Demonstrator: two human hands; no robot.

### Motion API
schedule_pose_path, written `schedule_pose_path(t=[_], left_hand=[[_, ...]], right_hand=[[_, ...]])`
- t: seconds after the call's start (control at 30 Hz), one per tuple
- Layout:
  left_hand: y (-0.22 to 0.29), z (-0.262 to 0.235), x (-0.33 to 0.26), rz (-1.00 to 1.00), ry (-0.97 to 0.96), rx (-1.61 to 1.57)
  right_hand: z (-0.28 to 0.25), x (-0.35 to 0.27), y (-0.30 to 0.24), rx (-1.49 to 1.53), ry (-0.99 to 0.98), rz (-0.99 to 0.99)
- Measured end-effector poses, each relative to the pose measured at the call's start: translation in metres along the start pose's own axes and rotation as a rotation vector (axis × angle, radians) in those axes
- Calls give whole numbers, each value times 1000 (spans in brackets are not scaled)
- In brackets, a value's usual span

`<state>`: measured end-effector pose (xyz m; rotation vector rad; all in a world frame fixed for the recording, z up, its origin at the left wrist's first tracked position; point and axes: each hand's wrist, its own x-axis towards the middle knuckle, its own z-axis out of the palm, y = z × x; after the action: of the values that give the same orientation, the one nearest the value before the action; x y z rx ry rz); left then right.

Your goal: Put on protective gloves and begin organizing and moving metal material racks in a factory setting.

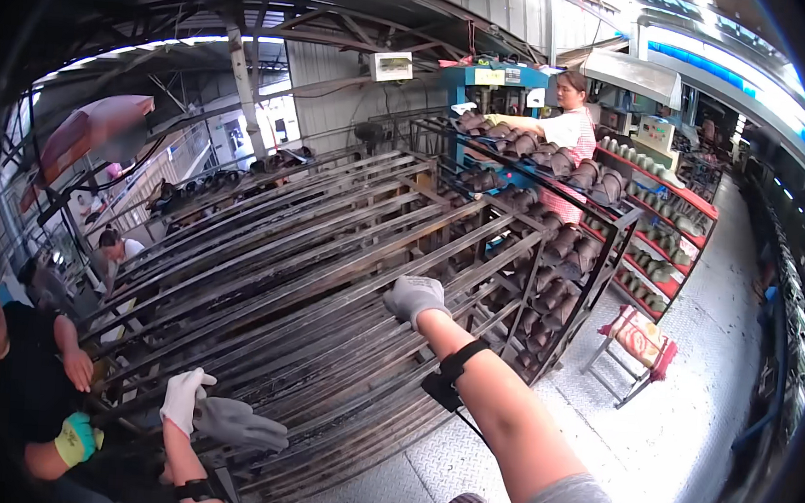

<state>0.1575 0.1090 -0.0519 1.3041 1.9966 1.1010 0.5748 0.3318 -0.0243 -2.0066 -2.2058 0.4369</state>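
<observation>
My left hand (186, 402), in a white glove, is closed at the lower left beside the rack. From it hangs a loose grey work glove (243, 424), its limp fingers pointing right. My right hand (418, 300) wears a grey glove and reaches forward over the long metal rack (326, 288). Its fingers curl down around one of the rack's bars; the fingertips are hidden beneath the hand. A dark strap with a small box sits on my right forearm, and a black band circles my left wrist.
A co-worker's gloved hand (78, 439) is close on my left. At the far right, another person handles dark shoe parts (556, 159) on a rack. A red shoe rack (673, 268) and a cloth-covered stool (639, 340) stand on the patterned metal floor (594, 429).
</observation>
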Motion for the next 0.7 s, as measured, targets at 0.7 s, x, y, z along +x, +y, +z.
schedule_pose_path(t=[0.7], left_hand=[[31, 11, -10, -174, -29, -197]], right_hand=[[-1, -6, 8, -100, 127, -3]])
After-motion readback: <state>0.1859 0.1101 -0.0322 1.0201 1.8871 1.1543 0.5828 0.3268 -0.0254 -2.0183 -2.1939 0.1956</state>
